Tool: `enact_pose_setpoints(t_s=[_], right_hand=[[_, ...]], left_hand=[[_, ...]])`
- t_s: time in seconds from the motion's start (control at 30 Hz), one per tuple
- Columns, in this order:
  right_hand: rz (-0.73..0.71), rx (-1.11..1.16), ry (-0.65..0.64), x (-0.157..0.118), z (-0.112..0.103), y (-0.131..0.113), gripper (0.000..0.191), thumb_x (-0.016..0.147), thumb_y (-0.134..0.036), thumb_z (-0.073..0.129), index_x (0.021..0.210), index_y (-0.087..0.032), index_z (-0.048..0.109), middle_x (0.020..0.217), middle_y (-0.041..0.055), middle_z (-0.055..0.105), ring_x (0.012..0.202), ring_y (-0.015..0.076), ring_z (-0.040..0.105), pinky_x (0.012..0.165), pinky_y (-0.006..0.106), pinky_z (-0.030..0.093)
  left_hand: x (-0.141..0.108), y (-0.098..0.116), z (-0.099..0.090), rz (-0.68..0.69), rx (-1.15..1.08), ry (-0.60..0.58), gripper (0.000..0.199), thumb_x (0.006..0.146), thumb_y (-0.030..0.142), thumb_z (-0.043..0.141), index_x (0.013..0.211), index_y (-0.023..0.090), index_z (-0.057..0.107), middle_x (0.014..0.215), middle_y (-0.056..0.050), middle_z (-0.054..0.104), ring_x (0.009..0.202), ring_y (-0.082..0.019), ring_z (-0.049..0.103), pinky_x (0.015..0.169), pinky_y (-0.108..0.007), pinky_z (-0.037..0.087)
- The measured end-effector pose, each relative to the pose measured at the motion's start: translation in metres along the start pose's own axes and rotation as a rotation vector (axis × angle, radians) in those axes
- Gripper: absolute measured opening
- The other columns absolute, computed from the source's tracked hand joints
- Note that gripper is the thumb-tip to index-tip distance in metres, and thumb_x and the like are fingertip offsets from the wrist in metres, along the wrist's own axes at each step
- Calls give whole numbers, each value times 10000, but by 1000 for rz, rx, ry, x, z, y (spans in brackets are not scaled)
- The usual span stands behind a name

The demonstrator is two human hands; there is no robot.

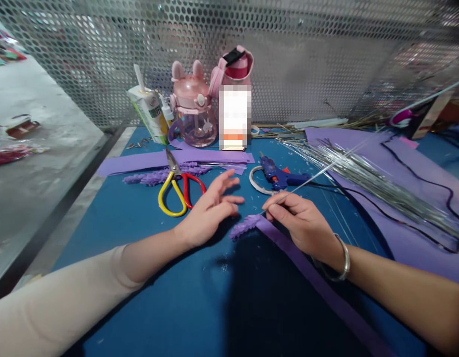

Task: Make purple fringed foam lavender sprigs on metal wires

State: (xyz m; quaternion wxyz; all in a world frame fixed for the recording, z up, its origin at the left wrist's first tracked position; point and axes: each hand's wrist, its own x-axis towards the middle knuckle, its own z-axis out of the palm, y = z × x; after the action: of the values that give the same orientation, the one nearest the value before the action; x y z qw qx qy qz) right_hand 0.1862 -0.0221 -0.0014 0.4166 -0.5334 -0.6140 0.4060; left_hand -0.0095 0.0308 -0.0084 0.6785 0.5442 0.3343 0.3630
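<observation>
Pale left sleeve (66, 297) lies nearest, at eight o'clock. Purple flower sprig (245, 227) is at five o'clock from centre, above the blue desk (166, 307); its bloom end points to eight, its wire stem (337, 162) to two, on one long axis. Right hand (302, 218) pinches the stem beside the bloom; purple strip (309, 271) trails toward four. Left hand (210, 214) is spread, at the sprig's ten. Carton (152, 114) at ten bears a straw (139, 77), contents hidden; clear-bodied bottle (194, 126) at eleven, fill undetermined.
</observation>
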Motion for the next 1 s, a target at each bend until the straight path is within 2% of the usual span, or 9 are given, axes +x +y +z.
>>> enact_pose_setpoints(t_s=[0.1, 0.17, 0.33, 0.5, 0.6, 0.67, 0.77, 0.9, 1.0], right_hand=[[22, 52, 9, 1, 0, 1, 136, 865, -277, 519, 810, -209, 622, 695, 2, 568, 641, 132, 516, 572, 246, 409], [26, 76, 30, 1, 2, 1, 132, 865, -280, 525, 806, -206, 617, 700, 0, 566, 645, 129, 516, 585, 245, 413], [64, 77, 72, 1, 4, 1, 142, 851, -290, 553, 760, -199, 614, 704, 0, 576, 646, 127, 517, 583, 241, 414], [75, 27, 60, 0, 6, -2, 138, 846, -281, 553, 764, -203, 631, 694, -3, 581, 627, 128, 524, 568, 245, 415], [71, -18, 80, -1, 7, -2, 132, 845, -275, 554, 772, -204, 638, 685, -3, 588, 623, 130, 536, 579, 248, 426], [58, -45, 97, -3, 7, -2, 125, 841, -276, 563, 782, -206, 648, 706, 2, 603, 633, 132, 549, 603, 252, 438], [-60, -56, 40, -4, 3, -1, 103, 839, -233, 561, 814, -208, 658, 790, 17, 635, 726, 145, 582, 685, 265, 458], [-313, -57, -264, 4, -15, -3, 212, 793, -72, 530, 896, -214, 649, 844, 16, 616, 762, 140, 581, 706, 275, 462], [-328, -34, -179, 13, -37, -8, 254, 775, -31, 503, 877, -226, 629, 826, 4, 594, 739, 133, 570, 683, 275, 461]], left_hand=[[4, -5, -4, 157, 152, 262, 394, 739, 155, 590, 1114, 196, 475, 1051, -48, 555, 834, -108, 569, 705, -222, 473], [4, -7, -2, 141, 225, 288, 265, 743, 223, 639, 982, 161, 544, 834, -9, 591, 733, -95, 569, 696, -219, 476], [-1, -3, 6, 3, 163, 166, 195, 814, 296, 577, 935, 147, 613, 755, -17, 646, 664, -100, 605, 648, -227, 492], [-5, 2, 7, 29, 312, 126, 160, 841, 278, 535, 949, 164, 569, 668, 15, 596, 544, -74, 519, 508, -179, 407], [-10, 4, 7, 135, 483, 95, 208, 858, 303, 502, 990, 171, 596, 782, -20, 640, 698, -117, 574, 630, -213, 443], [-13, 6, 8, 183, 592, 13, 230, 855, 301, 501, 1005, 175, 622, 891, -36, 653, 786, -137, 577, 697, -230, 442], [-14, 7, 5, 167, 662, -134, 191, 843, 240, 494, 950, 168, 635, 813, -11, 638, 688, -117, 538, 622, -214, 416], [-10, 9, -3, 190, 610, -311, 162, 816, 144, 452, 817, 137, 614, 718, -4, 585, 643, -109, 511, 600, -216, 414], [-7, 8, -8, 326, 687, -377, 163, 776, 100, 457, 784, 135, 616, 804, -37, 590, 762, -140, 545, 726, -262, 446]])
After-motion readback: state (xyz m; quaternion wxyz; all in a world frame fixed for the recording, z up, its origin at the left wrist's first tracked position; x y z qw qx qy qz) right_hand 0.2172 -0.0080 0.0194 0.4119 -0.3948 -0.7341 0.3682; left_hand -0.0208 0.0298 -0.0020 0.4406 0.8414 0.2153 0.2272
